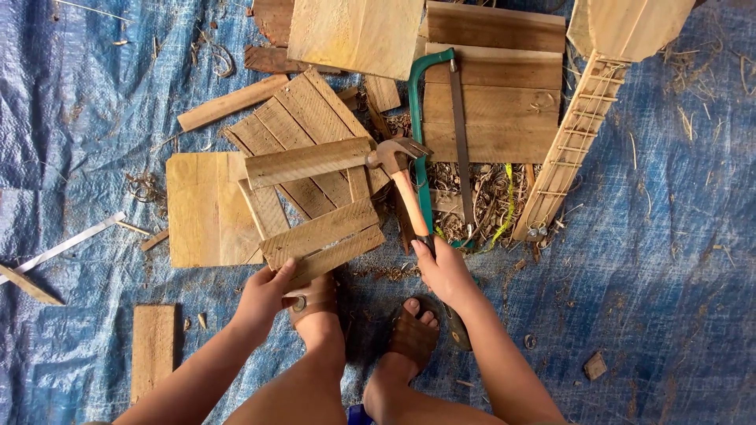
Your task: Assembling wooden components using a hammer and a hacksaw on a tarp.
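Right hand (446, 273) clamps the claw hammer (400, 175) by its handle; left hand (263, 295) grips the slatted wooden panel's (315, 169) near edge.

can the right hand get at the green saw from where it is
Probably yes. The right hand grips the hammer handle, and the green saw lies right beside that handle with nothing on top of it, but the hand is full.
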